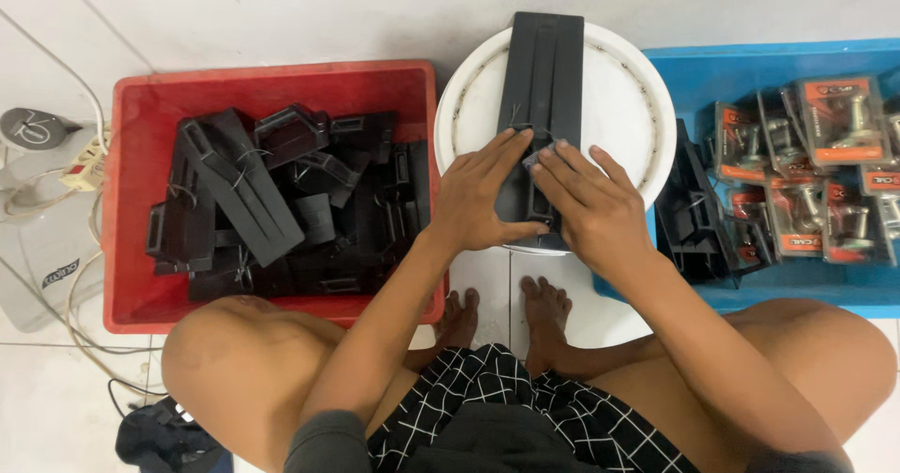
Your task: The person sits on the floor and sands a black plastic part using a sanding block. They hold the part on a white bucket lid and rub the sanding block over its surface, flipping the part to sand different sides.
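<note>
Both hands sit on the long black tray point(537, 107) lying across the white bucket lid point(619, 107), whose bare rim leaves passing room on either side. Close on the left stands the red bin point(131, 201), heaped with black plastic parts point(281, 201); close on the right the blue bin point(797, 60), packed with blister packs point(806, 164) and, seemingly, more black trays point(698, 220). Tiled floor point(281, 14) lies open beyond. A power strip with cables point(80, 164) clutters the far left.

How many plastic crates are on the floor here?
2: a red crate at the left full of black parts, and a blue crate at the right, partly cut off.
</note>
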